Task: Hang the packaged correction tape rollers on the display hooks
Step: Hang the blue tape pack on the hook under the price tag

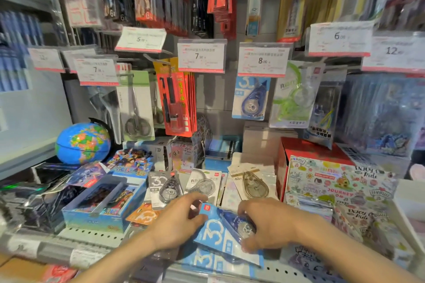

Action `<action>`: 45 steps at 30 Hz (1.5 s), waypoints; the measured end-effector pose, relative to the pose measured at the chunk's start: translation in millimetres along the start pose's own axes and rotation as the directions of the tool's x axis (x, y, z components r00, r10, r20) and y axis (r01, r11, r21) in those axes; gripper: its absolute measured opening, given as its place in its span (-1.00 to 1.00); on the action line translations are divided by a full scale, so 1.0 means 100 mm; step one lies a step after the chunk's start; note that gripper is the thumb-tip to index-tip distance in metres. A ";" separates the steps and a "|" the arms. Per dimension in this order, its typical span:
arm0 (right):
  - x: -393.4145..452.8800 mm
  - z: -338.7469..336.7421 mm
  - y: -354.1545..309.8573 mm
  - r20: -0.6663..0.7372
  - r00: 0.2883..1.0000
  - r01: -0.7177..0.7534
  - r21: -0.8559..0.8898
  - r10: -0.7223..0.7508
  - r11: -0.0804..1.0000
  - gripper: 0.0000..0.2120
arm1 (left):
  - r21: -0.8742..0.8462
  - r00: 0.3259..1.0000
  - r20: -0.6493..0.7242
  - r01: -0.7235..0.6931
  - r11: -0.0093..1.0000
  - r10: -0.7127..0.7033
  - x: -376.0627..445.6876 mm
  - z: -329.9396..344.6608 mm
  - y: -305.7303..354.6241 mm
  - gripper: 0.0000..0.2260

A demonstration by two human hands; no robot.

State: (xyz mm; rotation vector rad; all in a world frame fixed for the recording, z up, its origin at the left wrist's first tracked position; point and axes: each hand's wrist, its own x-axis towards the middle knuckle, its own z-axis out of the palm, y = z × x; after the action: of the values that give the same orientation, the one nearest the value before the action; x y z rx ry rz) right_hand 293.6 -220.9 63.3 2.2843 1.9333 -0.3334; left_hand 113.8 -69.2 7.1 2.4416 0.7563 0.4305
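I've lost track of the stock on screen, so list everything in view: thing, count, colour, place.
Blue carded correction tape pack: one, held in both hands, low centre.
Identical blue pack on hook: one, under the 8.00 tag.
Grey and beige tape packs: several, lying on the shelf.
Blue globe: one, left.
Steel scissors on green card: one, hanging.
Red-orange carded packs: a stack, hanging centre.
White price tags: several, above.
Left hand, right hand: gripping the pack.
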 end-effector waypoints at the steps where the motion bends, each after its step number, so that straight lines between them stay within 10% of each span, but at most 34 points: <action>1: -0.01 -0.01 0.01 -0.043 0.999 0.012 0.020 -0.011 1.000 -0.41 | -0.024 1.000 -0.029 0.004 1.000 -0.005 0.01 -0.05 0.03 -0.68; 17: 0.55 -0.09 -0.27 -0.717 0.692 0.082 0.202 0.091 0.976 -0.41 | -0.230 0.911 -0.332 -0.329 0.916 0.244 0.48 -1.07 -0.01 -0.70; 34: 1.22 -0.28 -1.09 -0.797 0.591 0.103 0.227 0.125 0.968 -0.45 | -0.197 0.875 -0.284 -0.452 0.870 0.391 0.71 -1.84 -0.87 -0.74; 45: 0.43 -0.34 -0.46 -0.868 0.476 0.073 0.199 0.141 0.977 -0.43 | -0.058 0.768 -0.341 -0.592 0.804 0.542 0.75 -1.52 0.08 -0.72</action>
State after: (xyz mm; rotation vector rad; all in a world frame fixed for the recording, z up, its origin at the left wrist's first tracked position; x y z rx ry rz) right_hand 257.6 -163.8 87.4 2.9686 2.2739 0.9346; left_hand 108.6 31.1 143.8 2.4335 0.0491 1.0861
